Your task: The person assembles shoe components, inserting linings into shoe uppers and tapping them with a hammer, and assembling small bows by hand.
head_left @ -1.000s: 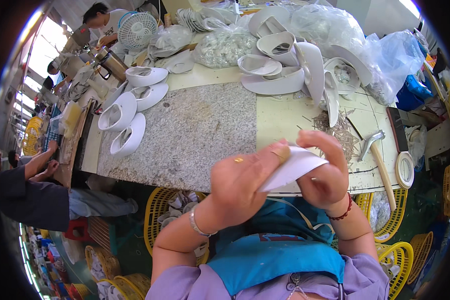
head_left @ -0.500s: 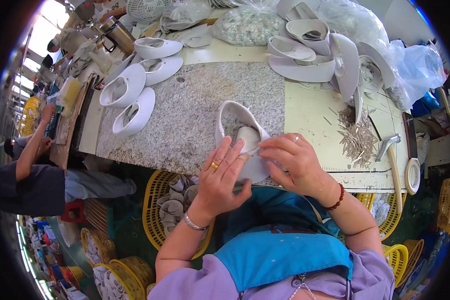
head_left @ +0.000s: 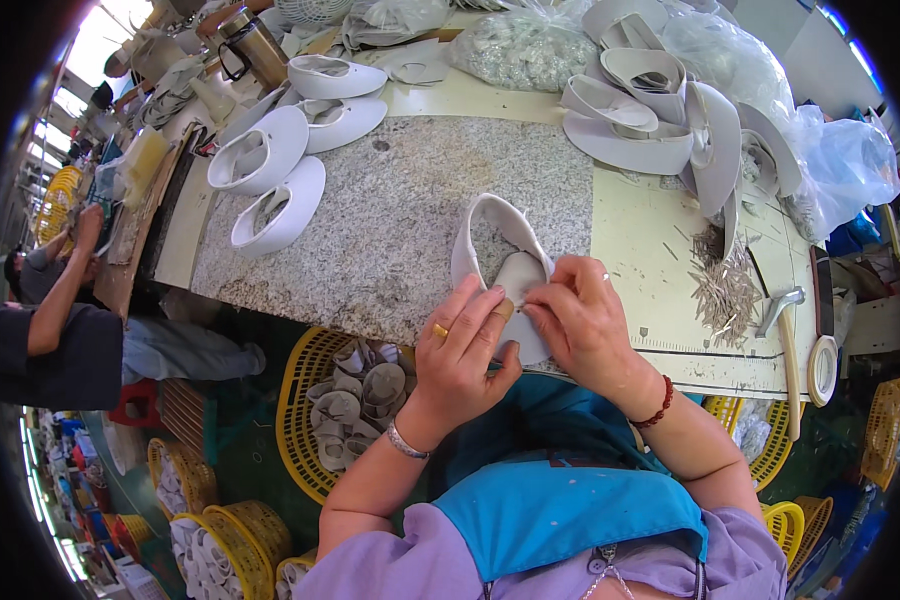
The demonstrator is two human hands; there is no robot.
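Note:
A light grey piece that looks like a shoe upper [head_left: 465,250] lies at the table's front edge, its looped collar standing up and pointing away from me. A rounded tongue-like flap [head_left: 522,270] shows inside the loop. My left hand [head_left: 460,345] presses on its left side, fingers over the edge and thumb in front, with a ring and a tan cover on one finger. On the other side my right hand [head_left: 582,325] pinches the collar edge beside the flap. Its fingertips are close together, and whether they hold anything small is hidden.
Similar uppers [head_left: 278,205] stand at the far left, with more piled [head_left: 630,140] at the far right near plastic bags [head_left: 515,50]. Thin sticks [head_left: 725,295], a hammer [head_left: 788,345] and a tape roll [head_left: 822,370] lie right. Below is a yellow basket [head_left: 295,400]. A co-worker [head_left: 55,340] is at left.
My right fingers have drawn in tighter at the collar edge, and my left fingers have shifted on the upper. The whole view has swung slightly.

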